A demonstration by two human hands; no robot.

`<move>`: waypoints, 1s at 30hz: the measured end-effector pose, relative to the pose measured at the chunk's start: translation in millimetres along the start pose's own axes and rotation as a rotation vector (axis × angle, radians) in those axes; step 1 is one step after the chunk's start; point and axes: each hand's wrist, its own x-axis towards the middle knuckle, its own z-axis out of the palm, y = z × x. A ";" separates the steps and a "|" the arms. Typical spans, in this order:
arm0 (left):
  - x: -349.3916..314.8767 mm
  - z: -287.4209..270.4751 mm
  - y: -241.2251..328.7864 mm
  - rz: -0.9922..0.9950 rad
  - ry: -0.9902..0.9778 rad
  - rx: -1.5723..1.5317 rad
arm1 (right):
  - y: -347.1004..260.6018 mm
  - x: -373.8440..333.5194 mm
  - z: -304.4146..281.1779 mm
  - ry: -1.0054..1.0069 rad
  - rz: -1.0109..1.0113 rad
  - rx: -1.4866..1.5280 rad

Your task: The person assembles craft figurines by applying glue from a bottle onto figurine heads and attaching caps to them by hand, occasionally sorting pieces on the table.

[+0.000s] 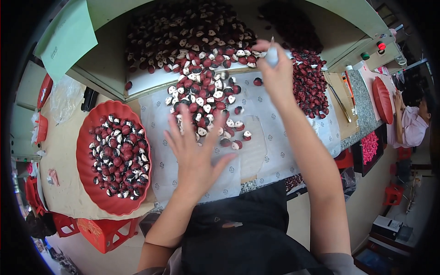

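Note:
My left hand (195,158) is open, its fingers spread over the near end of a heap of small round dark-red, black and white pieces (201,94). Whether the fingertips touch them is blurred. Farther right, my right hand (278,75) is closed around a small whitish bottle (272,56) with a thin tip pointing up. One loose dark piece (258,81) lies left of that wrist. Beside it spreads a pile of dark-red husk-like bits (311,87). Similar round pieces (120,156) fill the middle of a red scalloped tray (85,151) on the left.
White printed paper (284,151) covers the worktop before an open cabinet holding more pieces (183,32). Tweezers (339,103) lie at the right, near red and green buttons (381,45). A green paper (68,39) hangs upper left. Another person (412,119) sits far right beside a red tray (382,100).

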 end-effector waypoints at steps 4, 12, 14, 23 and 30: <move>0.2 8.7 7.1 0.215 -0.202 0.157 | 34.0 48.1 -5.7 -0.129 0.270 -0.212; -1.2 11.4 0.5 0.025 -0.084 0.166 | 12.3 -6.8 38.4 -0.101 -0.037 -0.181; 0.7 11.9 0.8 -0.016 -0.113 0.171 | -0.2 -20.3 46.2 -0.154 -0.052 -0.123; 4.5 5.0 -14.7 -0.080 0.004 0.107 | -25.7 -36.3 57.4 -0.272 0.021 0.078; 3.9 -2.6 -11.1 -0.103 -0.039 0.095 | 62.8 89.2 10.0 0.083 -0.177 -0.499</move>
